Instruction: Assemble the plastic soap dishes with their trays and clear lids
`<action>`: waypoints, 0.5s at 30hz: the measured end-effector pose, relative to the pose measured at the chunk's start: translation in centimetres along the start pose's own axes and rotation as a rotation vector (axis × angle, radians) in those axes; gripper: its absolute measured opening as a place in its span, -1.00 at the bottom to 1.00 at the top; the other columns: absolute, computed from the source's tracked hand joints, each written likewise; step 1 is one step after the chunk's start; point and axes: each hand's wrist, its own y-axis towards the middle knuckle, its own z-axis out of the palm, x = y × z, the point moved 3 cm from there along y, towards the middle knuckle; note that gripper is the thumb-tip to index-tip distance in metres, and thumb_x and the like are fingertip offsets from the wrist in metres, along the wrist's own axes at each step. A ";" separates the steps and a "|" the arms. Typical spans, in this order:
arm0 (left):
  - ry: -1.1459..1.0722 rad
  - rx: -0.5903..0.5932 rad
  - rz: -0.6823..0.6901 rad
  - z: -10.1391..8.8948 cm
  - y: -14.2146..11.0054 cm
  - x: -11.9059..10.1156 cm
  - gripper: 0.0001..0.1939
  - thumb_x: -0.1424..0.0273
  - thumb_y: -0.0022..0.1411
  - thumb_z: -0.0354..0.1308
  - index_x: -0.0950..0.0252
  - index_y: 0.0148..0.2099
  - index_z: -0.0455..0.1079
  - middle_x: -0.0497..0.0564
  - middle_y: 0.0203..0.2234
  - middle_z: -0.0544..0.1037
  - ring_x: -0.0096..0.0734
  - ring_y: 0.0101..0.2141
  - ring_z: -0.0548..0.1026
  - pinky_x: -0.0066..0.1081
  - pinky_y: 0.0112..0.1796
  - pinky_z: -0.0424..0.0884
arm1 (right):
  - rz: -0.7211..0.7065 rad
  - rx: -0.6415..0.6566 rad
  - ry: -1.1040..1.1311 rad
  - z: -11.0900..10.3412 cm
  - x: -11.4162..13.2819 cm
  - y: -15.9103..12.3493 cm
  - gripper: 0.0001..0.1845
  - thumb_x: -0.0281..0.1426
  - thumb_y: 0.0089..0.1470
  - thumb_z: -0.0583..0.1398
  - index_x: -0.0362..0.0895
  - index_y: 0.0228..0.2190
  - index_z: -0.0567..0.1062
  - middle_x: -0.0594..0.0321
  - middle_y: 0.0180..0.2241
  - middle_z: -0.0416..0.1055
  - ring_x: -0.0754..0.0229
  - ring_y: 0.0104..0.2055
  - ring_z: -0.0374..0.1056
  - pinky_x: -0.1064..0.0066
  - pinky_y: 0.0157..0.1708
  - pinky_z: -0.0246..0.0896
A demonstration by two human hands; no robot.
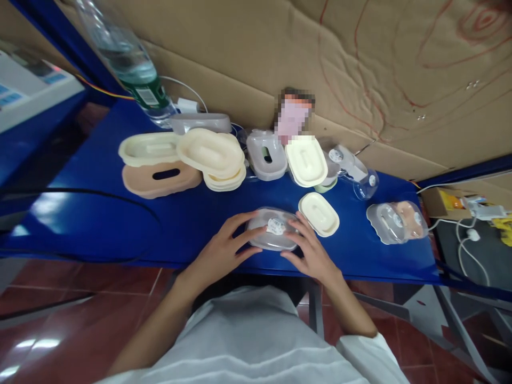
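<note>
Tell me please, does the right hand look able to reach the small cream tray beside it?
Probably yes: the small cream tray lies beside the right hand, with nothing on top. However, that hand holds the clear-lidded container, so it would likely need to let go first.

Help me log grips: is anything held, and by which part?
The plastic box, by its two ends: left hand on one, right hand on the other, fingers over the top. Whether lifted is unclear.

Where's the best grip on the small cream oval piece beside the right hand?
Likely its two long rims, from above with the right hand: the cream piece lies flat on the blue table, narrower across than along, with that hand just beside it.
</note>
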 end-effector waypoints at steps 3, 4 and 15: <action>0.019 -0.020 -0.010 0.0 -0.1 0.1 -0.51 0.29 0.42 0.32 0.06 0.33 0.38 0.18 0.27 0.41 -0.09 0.26 0.45 -0.04 0.23 0.52 | -0.026 0.020 -0.003 0.0 0.0 0.0 -0.49 -0.29 0.42 0.22 -0.02 0.32 0.36 0.04 0.43 0.26 -0.12 0.60 -0.10 -0.24 0.47 0.11; 0.028 -0.029 -0.006 0.0 0.0 0.1 -0.52 0.29 0.41 0.33 0.07 0.32 0.40 0.18 0.25 0.42 -0.08 0.25 0.46 -0.04 0.23 0.53 | -0.032 0.028 -0.002 0.0 0.1 0.1 -0.49 -0.30 0.43 0.21 -0.02 0.34 0.35 0.05 0.45 0.23 -0.11 0.60 -0.11 -0.23 0.48 0.11; 0.072 -0.116 0.093 -0.2 0.2 -0.3 -0.57 0.31 0.36 0.37 0.16 0.23 0.46 0.16 0.12 0.50 -0.11 0.17 0.52 -0.07 0.15 0.59 | -0.137 -0.038 -0.159 0.4 0.4 -0.4 -0.36 -0.33 0.37 0.29 -0.05 0.39 0.32 0.05 0.46 0.21 -0.10 0.59 -0.09 -0.07 0.47 0.21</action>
